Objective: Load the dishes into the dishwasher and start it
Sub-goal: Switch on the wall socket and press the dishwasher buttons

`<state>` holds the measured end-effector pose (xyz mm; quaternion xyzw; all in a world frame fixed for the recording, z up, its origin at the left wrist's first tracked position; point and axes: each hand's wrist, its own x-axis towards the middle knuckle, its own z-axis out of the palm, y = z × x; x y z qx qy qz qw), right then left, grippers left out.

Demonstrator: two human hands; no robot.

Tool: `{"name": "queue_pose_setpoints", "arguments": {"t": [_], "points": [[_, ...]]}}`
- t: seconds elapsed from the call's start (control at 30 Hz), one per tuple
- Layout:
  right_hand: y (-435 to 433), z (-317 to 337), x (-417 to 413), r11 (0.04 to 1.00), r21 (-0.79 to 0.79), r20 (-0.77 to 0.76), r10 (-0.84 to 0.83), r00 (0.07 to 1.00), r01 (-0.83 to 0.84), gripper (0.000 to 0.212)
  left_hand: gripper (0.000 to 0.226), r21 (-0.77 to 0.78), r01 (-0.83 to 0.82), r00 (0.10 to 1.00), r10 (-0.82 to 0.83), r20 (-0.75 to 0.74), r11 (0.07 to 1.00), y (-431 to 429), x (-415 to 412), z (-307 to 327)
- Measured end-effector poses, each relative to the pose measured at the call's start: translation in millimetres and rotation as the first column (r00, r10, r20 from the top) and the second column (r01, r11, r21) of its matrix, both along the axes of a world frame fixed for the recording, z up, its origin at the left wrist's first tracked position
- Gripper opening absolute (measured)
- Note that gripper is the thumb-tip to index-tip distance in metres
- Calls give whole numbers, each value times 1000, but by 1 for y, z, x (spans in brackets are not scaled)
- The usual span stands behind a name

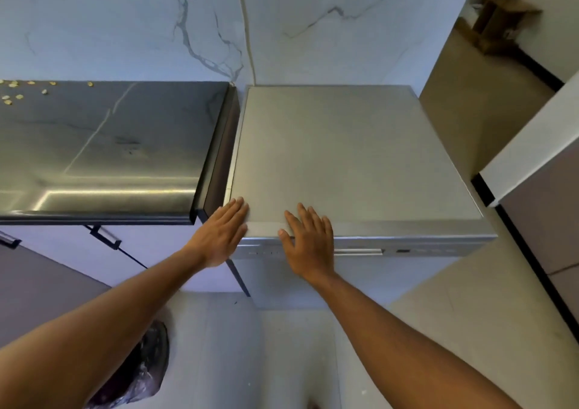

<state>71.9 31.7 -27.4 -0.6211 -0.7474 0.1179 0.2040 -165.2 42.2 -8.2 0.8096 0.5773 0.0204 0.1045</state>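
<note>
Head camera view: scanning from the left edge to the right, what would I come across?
A dark glossy stone countertop → left hand → right hand, both at the front edge of the grey metal dishwasher → its pale handle bar → brown cardboard box, far back.

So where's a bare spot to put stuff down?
The dishwasher top is bare from the left hand and right hand back to the wall. The counter is bare right of the crumbs. Crowded: the dishwasher's front edge, where both hands lie.
</note>
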Motion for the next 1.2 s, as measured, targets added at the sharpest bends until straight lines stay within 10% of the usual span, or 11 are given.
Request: {"name": "queue_pose_setpoints", "arguments": {"t": [0.4, 0.6, 0.93, 1.2], "points": [[-101, -84, -66, 958, 117, -164, -241, 957, 261, 56, 71, 149, 21, 989, -42, 138, 989, -3, -2, -22], [-95, -149, -89, 965, 263, 58, -16, 998, 0, 57, 64, 307, -22, 950, -76, 302, 952, 2, -3, -39], [-19, -233, -89, 656, 751, -76, -30, 997, 77, 65, 38, 729, -270, 763, -322, 560, 629, 14, 6, -78], [13, -224, -95, 399, 915, -15, -124, 992, 64, 64, 51, 745, -334, 782, -272, 561, 578, 19, 2, -75]]}}
